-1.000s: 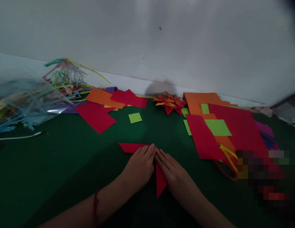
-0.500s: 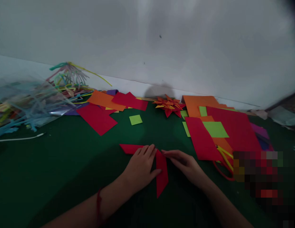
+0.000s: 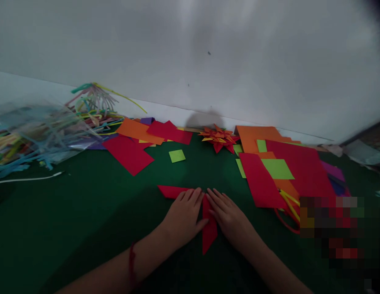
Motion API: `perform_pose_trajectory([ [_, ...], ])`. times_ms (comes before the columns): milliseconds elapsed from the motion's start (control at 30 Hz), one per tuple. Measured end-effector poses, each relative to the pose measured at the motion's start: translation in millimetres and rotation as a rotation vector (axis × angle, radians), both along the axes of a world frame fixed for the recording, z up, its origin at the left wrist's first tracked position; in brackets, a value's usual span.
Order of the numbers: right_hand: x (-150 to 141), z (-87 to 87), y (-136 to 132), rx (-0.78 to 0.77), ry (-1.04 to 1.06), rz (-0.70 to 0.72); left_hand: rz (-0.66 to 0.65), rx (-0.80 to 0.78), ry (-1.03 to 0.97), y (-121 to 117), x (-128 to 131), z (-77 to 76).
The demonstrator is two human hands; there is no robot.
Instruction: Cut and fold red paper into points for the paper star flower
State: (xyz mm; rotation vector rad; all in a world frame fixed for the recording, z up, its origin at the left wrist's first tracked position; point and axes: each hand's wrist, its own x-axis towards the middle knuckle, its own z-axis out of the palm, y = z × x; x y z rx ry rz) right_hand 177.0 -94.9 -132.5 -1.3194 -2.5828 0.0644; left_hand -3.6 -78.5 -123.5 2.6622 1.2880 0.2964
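While 2 hands press down, the folded red paper (image 3: pixel 209 230) lies flat on the green table (image 3: pixel 116 212). The left hand (image 3: pixel 184 218) has its fingers on the bend; the right hand (image 3: pixel 231 218) (thumb tucked in) lays its fingers flat on the paper's lower arm, not clenched.

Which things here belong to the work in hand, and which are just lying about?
In the work:
folded red paper, under the left hand and right hand

Lying about:
spiky paper star
small green square
loose coloured sheets
white cord
yellow tool, partly hidden
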Motion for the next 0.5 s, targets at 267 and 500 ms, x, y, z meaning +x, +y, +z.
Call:
perform_pose_trajectory([
  [267,-24,16.1,-6,-0.003,-0.16,-0.045,-0.017,0.017,0.061,-3,2,0.5],
  [500,-19,7.4,-16,-0.007,-0.098,-0.167,0.018,0.044,0.133,-10,7,-7.5],
])
